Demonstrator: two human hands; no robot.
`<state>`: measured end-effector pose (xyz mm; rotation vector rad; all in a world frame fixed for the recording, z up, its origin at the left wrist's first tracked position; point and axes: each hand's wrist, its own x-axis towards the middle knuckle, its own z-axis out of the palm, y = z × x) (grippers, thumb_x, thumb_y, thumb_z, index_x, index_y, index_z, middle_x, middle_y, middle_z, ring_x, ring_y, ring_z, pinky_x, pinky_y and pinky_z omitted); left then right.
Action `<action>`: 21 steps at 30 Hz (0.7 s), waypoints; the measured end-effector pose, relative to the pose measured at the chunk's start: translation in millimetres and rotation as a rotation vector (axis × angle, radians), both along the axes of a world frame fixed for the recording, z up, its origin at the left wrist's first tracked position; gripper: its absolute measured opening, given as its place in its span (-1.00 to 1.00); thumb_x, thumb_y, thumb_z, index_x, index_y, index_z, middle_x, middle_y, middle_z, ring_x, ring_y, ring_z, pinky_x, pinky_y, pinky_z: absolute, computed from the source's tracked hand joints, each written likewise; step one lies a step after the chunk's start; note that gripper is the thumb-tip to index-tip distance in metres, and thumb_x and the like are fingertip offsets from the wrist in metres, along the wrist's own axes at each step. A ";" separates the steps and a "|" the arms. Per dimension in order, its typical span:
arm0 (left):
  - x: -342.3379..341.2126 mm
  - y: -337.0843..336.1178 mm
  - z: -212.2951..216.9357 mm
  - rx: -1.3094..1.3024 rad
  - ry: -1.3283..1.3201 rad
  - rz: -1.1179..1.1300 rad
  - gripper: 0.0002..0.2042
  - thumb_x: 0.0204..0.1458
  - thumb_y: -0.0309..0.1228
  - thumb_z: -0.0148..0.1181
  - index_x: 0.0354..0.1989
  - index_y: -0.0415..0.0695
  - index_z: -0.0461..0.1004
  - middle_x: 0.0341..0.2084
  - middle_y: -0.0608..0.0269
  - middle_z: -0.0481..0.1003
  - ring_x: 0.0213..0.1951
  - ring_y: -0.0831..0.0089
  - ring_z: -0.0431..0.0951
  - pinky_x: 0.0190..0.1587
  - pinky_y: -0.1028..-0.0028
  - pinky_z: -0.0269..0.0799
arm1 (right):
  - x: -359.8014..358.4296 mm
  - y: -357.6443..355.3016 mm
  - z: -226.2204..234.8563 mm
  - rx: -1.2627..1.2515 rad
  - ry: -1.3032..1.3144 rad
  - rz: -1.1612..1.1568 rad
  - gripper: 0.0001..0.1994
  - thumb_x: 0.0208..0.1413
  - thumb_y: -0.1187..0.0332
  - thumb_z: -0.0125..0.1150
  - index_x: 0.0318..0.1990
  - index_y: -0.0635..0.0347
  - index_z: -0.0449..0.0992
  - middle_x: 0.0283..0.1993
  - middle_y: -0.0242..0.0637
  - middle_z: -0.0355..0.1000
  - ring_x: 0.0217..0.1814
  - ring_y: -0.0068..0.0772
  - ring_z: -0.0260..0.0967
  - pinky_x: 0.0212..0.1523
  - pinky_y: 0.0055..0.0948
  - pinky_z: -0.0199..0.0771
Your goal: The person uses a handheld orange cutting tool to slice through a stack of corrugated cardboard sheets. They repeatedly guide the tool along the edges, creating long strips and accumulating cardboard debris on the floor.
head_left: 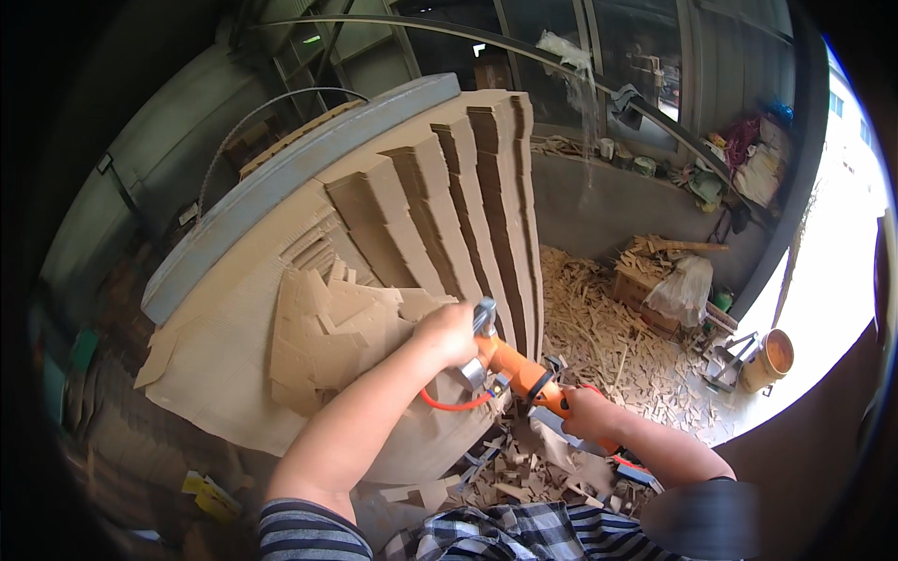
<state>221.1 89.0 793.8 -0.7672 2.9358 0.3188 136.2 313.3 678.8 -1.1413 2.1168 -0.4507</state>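
Observation:
Both of my hands are closed on an orange air-powered tool [513, 361] with a metal head and a red hose. My left hand [449, 335] grips its front end by the metal part. Around the rear handle, my right hand [591, 416] is wrapped. Just beyond the tool stands a tall stack of brown cardboard sheets [374, 210], with deep stepped slots down its right part. Loose cut cardboard pieces [323, 323] hang in a clump on the stack's near side, left of my left hand. Where the tool's head meets the cardboard is partly hidden by my left hand.
A grey beam [299, 182] lies along the stack's top. Cardboard scraps [599, 327] cover the floor to the right, near a scrap-filled box [636, 288] and an orange-brown bucket [769, 361]. A metal rail [692, 140] slants past the windows. More scraps lie below the tool.

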 end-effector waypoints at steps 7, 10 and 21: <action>32.9 40.0 -162.1 0.556 -0.259 0.288 -0.53 -0.20 -0.23 0.32 -0.13 -0.20 0.37 -0.42 0.08 0.50 -0.51 0.36 0.53 -0.49 0.43 0.47 | 18.6 49.9 -113.0 0.280 -0.017 0.104 -0.71 -0.17 0.23 0.14 -0.28 0.17 0.50 -0.29 -0.08 0.48 -0.26 -0.09 0.46 -0.17 -0.22 0.45; 54.8 43.1 -222.7 0.616 -0.327 0.130 -0.62 -0.19 -0.34 0.26 -0.20 -0.26 0.37 -0.52 0.09 0.50 -0.57 0.38 0.52 -0.58 0.43 0.40 | 40.1 75.5 -169.4 0.334 -0.080 0.132 -0.64 -0.16 0.22 0.12 -0.16 0.15 0.46 -0.19 -0.08 0.47 -0.12 -0.08 0.42 -0.11 -0.23 0.43; 18.6 41.0 -23.0 0.080 0.058 -0.223 -0.68 -0.16 -0.44 0.08 -0.23 -0.28 0.21 -0.54 -0.03 0.47 -0.48 0.02 0.51 -0.36 0.14 0.44 | 21.5 17.1 -70.2 -0.173 -0.010 -0.301 -0.67 -0.23 0.36 0.17 -0.23 0.27 0.39 -0.40 0.08 0.44 -0.28 0.08 0.42 -0.21 -0.15 0.42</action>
